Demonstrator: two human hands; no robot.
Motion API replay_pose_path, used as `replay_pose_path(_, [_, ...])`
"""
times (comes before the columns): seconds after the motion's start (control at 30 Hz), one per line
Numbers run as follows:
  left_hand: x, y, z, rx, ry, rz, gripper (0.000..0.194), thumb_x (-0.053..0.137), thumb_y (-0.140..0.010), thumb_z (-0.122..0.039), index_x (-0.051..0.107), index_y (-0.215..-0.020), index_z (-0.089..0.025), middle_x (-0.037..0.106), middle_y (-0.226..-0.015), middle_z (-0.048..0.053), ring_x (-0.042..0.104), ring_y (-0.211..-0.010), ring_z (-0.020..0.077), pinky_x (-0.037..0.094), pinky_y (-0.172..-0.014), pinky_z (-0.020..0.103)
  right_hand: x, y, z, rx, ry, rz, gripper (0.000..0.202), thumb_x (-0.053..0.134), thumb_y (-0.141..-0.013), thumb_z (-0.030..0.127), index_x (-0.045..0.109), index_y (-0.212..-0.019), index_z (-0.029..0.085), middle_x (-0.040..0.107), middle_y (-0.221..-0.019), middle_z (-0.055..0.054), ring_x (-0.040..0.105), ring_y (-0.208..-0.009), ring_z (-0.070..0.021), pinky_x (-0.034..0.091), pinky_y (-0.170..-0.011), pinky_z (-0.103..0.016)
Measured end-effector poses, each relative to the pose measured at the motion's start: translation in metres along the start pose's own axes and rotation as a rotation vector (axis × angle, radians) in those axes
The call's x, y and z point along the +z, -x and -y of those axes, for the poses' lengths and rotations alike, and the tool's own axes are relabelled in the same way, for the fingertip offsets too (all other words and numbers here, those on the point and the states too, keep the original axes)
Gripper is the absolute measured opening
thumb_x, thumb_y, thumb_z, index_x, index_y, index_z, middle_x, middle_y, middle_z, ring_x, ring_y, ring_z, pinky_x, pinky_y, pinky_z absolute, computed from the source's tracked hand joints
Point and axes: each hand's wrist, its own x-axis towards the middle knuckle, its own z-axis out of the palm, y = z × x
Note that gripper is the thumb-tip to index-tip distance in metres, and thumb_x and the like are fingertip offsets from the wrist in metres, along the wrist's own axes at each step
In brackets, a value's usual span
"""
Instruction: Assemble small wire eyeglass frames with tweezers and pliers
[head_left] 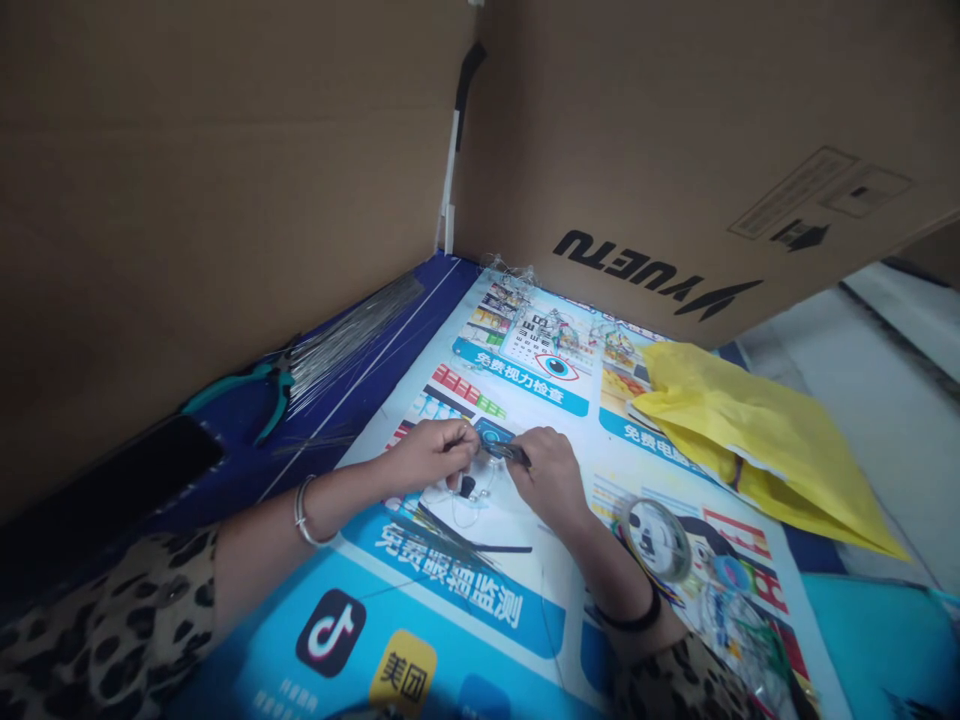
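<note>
Near edge: leopard-print sleeves (127,620) on both of the person's arms. Left forearm comes in from near left, slanting far and right, a silvery bangle (302,512) at the wrist. Right forearm rises from near right, angled far and left, black band (637,615) on it. To its right, a tangle of fine strands (739,630); just beside the forearm, a clear round roll (656,540).

Mid-sheet: both hands meet above the printed sheet (517,575). Left hand (439,452): fingers curled, thumb and forefinger closed in a pinch at the tip of the small pliers (504,452); what lies between is too fine to tell. Right hand (551,475): knuckles up, fist wrapped round the small pliers, which point left. Thin looped strand (466,518) below the left fingertips.

Farther, right: yellow bag (757,440), partly on the sheet. Farther, left: teal-handled pliers (279,385), handles spread, beside a bundle of straight wires (349,340).

Far: two cardboard walls (637,120) meeting at a corner.
</note>
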Motion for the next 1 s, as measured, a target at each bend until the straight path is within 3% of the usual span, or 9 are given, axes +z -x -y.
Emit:
replay_pose_path(0.27, [0.0004, -0.0013, 0.0043, 0.011, 0.000, -0.010, 0.007, 0.046, -0.079, -0.020, 0.049, -0.075, -0.015, 0.053, -0.059, -0.004, 0.054, -0.045, 0.0061, 0.041, -0.045, 0.016, -0.0039, 0.0004, 0.0070, -0.085, 0.134, 0.033, 0.008, 0.053, -0.073, 0.014, 0.060, -0.076, 0.018, 0.055, -0.073, -0.004, 0.044, -0.077, -0.0180, 0.029, -0.072, -0.030])
replay_pose_path(1.0, [-0.0004, 0.0001, 0.0015, -0.011, -0.099, 0.010, 0.009, 0.043, -0.081, -0.022, 0.049, -0.076, -0.016, 0.055, -0.058, -0.004, 0.054, -0.045, 0.0068, 0.038, -0.046, 0.017, -0.0022, 0.0032, 0.0058, -0.093, 0.292, -0.038, 0.010, 0.052, -0.079, 0.019, 0.061, -0.076, 0.018, 0.054, -0.067, -0.004, 0.042, -0.070, -0.0182, 0.026, -0.068, -0.031])
